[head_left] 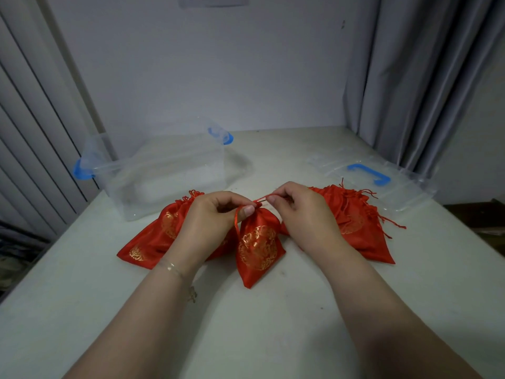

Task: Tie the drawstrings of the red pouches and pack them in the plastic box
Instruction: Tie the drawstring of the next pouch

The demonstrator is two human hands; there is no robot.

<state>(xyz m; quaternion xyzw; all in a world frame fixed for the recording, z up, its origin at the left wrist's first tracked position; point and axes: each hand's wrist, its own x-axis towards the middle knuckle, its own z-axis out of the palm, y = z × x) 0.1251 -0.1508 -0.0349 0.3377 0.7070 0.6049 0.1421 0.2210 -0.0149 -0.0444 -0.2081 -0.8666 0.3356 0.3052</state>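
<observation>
Plastic box: clear, with blue latches, open-topped, standing at the far left of my counter; I can see nothing red inside it.
Left pouches: red satin with gold print, lying flat on the counter just in front of the box, partly under my left wrist; a knotted cord end shows at the top near the box.
Left hand: my fingers are curled and my thumb and forefinger pinch the gathered neck of the middle pouch — a loop of drawstring hangs round my thumb.
Bracelet: thin, on my left wrist, with a small charm dangling lower down.
Middle pouch: red with a round gold emblem, neck drawn shut and lifted, its lower corner touching the counter between my two arms.
Right hand: fingers curled, pinching the other end of the drawstring, which runs taut to my left hand.
Right pouches: a heap of red ones behind my right hand, loose cords trailing out to the right.
Lid: clear with a blue handle — flat on the counter at the far right, beside the grey curtain.
</observation>
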